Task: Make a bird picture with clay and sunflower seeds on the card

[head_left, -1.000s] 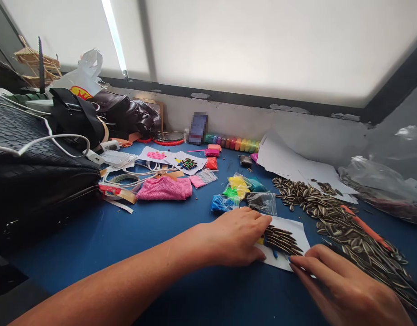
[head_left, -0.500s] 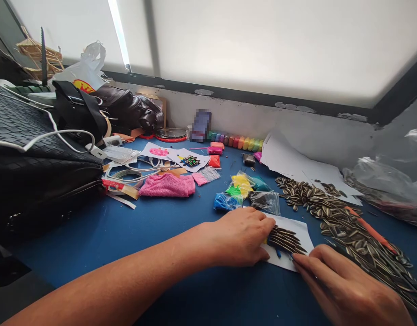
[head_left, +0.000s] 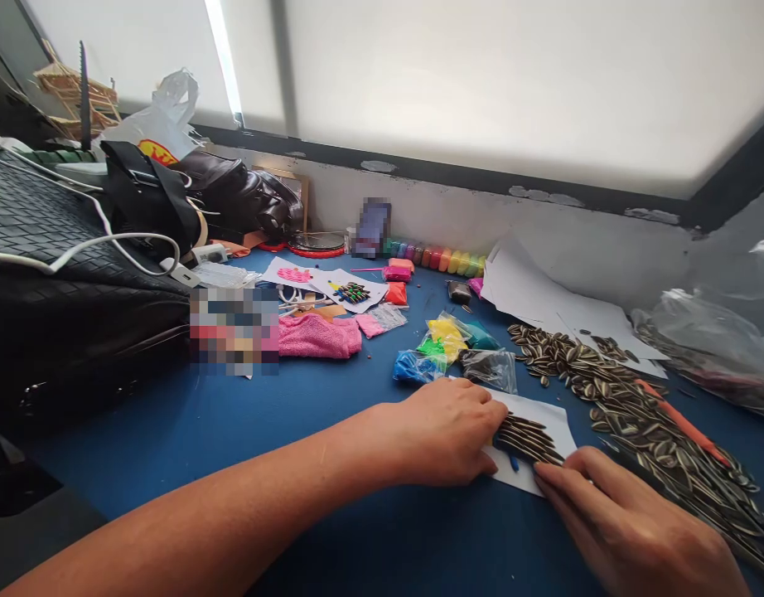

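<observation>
On a sheet of white paper lies a fan of overlapping striped sunflower seeds, with a bit of blue clay showing beneath. My left hand curls over the left end of this seed piece, thumb and fingers to either side, hiding that end. My right hand pinches at the lower right tips of the seeds, by the paper's edge; its fingertips cover what is between them. Just behind lie bags of blue clay, yellow clay and black clay.
A long heap of loose sunflower seeds spreads at right, with an orange strip in it. Behind are stacked white sheets and a clear plastic bag. Leftward lie a pink cloth, a decorated paper and a black bag.
The whole view has shifted very slightly. Both hands keep nearly the same place on the seed piece and paper.
</observation>
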Available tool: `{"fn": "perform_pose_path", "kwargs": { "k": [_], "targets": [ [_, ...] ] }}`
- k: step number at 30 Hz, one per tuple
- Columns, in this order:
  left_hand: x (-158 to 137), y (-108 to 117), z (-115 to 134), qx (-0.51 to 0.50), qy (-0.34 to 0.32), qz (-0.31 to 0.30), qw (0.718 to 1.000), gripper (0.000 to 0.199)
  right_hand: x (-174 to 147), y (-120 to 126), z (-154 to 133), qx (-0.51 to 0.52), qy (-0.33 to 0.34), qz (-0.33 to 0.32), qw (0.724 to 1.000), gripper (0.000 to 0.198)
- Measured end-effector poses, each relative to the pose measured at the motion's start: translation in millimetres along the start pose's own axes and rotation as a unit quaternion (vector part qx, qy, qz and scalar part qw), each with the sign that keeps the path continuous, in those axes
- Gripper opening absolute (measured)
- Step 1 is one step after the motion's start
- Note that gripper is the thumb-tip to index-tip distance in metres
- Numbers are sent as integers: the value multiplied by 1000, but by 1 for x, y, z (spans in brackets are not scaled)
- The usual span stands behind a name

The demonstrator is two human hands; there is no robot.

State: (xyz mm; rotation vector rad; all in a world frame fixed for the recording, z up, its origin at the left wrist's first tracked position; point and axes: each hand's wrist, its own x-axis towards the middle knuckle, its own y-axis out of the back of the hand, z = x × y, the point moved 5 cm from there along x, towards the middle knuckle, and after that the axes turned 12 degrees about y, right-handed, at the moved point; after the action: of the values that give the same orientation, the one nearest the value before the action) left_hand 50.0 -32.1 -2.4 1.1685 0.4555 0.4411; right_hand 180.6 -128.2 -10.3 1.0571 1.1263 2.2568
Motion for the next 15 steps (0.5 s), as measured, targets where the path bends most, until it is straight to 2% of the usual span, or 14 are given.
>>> {"fn": "perform_pose_path", "kwargs": {
  "k": [5, 15],
  "targets": [
    [0, -1, -1, 1, -13, 20, 1000, 35, -1, 0, -1, -3, 8, -2, 1000, 36],
    [0, 0, -1, 15, -10, 19, 1000, 33, 2, -1, -11, -47, 38, -18, 998, 37]
  ]
}}
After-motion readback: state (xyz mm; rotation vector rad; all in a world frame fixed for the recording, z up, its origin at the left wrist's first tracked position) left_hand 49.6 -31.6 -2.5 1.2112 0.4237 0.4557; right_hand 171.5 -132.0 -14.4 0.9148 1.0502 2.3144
